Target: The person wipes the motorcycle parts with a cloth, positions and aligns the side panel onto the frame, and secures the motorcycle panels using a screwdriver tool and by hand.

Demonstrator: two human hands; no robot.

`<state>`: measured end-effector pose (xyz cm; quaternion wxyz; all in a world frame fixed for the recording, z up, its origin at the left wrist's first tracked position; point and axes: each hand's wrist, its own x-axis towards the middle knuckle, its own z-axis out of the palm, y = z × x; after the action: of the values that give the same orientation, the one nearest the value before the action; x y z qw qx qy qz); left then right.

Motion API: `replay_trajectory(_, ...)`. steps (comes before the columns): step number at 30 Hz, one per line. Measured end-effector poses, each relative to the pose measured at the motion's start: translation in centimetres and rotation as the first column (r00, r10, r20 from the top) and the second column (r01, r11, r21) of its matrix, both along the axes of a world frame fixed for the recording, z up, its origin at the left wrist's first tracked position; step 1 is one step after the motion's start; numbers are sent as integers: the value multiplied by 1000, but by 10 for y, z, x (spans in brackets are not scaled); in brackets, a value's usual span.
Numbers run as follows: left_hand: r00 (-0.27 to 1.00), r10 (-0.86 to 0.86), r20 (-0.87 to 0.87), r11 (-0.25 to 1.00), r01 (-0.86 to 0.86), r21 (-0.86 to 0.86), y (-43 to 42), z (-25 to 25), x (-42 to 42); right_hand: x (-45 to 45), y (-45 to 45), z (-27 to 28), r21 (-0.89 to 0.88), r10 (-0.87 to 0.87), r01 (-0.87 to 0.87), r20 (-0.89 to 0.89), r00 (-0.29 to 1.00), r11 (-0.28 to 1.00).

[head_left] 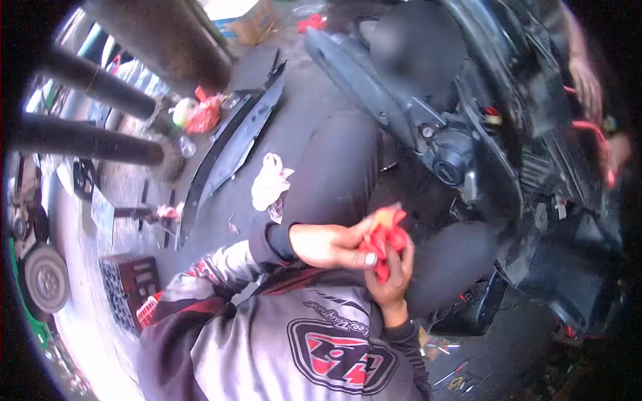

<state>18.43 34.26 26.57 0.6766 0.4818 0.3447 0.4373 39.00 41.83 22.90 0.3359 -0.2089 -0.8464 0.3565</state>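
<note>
My left hand [326,246] reaches in from the left, its fingers and thumb pinched on a crumpled red cloth [382,242]. On the cloth's other side, my right hand [396,273] has its fingers wrapped round the lower part. The two hands are close together above my lap, between my bent knees. Ahead of them stands a partly dismantled motorcycle with a round engine cover [449,167]. A crumpled white cloth or bag [269,184] lies on the floor beside my knee.
Long dark body panels [234,137] lie on the floor at left, near a red plastic bag [204,113]. A black crate [129,284] is at lower left. Tools [461,382] lie at lower right. Another person's hand [586,83] is at upper right, beside the motorcycle.
</note>
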Motion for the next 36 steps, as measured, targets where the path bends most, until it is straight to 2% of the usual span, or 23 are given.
replay_trajectory(1,965,-94,-244,993,108,43,-10,-5,-12,-1,1,-4,37,12,-14,43,999,999)
replay_trajectory(2,975,-115,-192,981,141,130,-11,16,-33,-6,6,-2,49,0,-2,50,999,999)
replay_trajectory(3,981,-137,138,990,140,-9,-14,17,-55,-15,12,-5,55,19,-22,53,998,998)
replay_trajectory(4,980,-89,178,981,117,-155,-24,-10,-87,-25,19,-10,37,-59,57,47,997,998)
replay_trajectory(5,985,-29,172,994,47,-98,-31,-36,-125,-32,25,-16,19,-137,137,43,990,990)
replay_trajectory(6,886,325,330,942,-272,-198,-52,-66,-143,-37,29,-25,-117,-191,205,127,973,972)
replay_trajectory(7,606,678,415,733,-516,-443,-69,-112,-163,-37,35,-50,-261,-245,268,118,962,927)
replay_trajectory(8,419,826,377,564,-621,-544,-89,-176,-196,-39,39,-60,-287,-273,298,123,954,910)
replay_trajectory(10,-27,997,-71,-71,-666,-743,-123,-251,-206,-41,44,-87,-293,-287,304,100,953,906)
replay_trajectory(12,-208,926,-314,-377,-513,-771,-170,-325,-212,-37,46,-110,-299,-209,265,205,956,917)
replay_trajectory(13,-221,923,-315,-385,-500,-776,-191,-351,-216,-39,47,-116,-308,-162,253,294,942,917)
replay_trajectory(15,-555,743,-375,-606,-319,-729,-225,-376,-221,-42,40,-122,-445,-80,275,408,909,852)
replay_trajectory(17,-693,486,-532,-809,-127,-574,-244,-370,-229,-34,35,-144,77,-176,159,521,835,984)
replay_trajectory(19,-757,410,-508,-841,-100,-531,-273,-383,-241,-23,35,-145,-23,-146,205,628,765,978)
replay_trajectory(21,-788,577,-215,-715,-360,-599,-326,-422,-246,-11,45,-159,-121,19,113,761,648,986)
replay_trajectory(24,-851,509,-129,-681,-307,-665,-340,-394,-240,-20,36,-141,-175,60,134,797,600,975)
replay_trajectory(25,-831,555,-42,-627,-384,-677,-363,-428,-243,-24,32,-133,-184,62,139,790,611,973)
replay_trajectory(26,-861,508,-17,-645,-367,-670,-353,-395,-241,-20,31,-142,-147,38,127,787,616,981)
replay_trajectory(27,-913,404,61,-508,-279,-815,-339,-359,-237,-26,27,-130,-138,17,150,790,613,979)
replay_trajectory(28,-880,473,45,-562,-341,-754,-330,-338,-238,-30,29,-126,-146,10,161,770,638,976)
replay_trajectory(29,-850,516,104,-605,-448,-658,-375,-413,-258,-30,29,-125,-161,11,168,752,659,973)
replay_trajectory(34,-847,525,81,-664,-467,-584,-354,-341,-270,-34,39,-123,-78,-99,174,576,812,982)
replay_trajectory(36,-897,393,-202,-917,-368,-151,-315,-277,-255,-40,40,-105,-142,-151,234,437,886,962)
